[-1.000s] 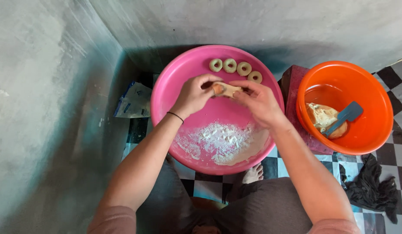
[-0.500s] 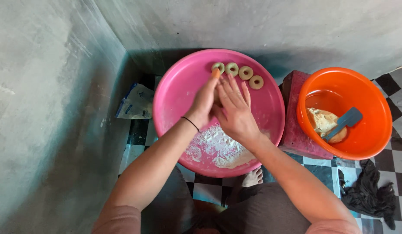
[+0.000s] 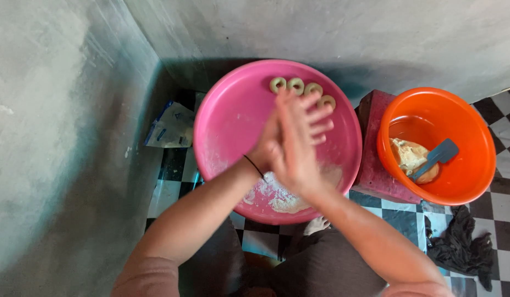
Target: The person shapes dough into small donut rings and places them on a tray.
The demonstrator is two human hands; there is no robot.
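Note:
My left hand and my right hand are pressed palm to palm, fingers pointing away from me, blurred with motion. They hover over a round pink tray. The dough piece from the earlier frames is hidden between the palms. A black band circles my left wrist. Several pale dough rings lie in a row at the tray's far rim, just beyond my fingertips. A patch of white flour covers the tray's near side under my wrists.
An orange basin at the right holds a lump of dough and a grey-blue scraper. A red block stands between tray and basin. A dark cloth lies on the checkered floor; a blue packet sits by the left wall.
My hands held a dough piece in their fingers a second ago. They then closed flat over it, palm to palm, and the view has shifted slightly.

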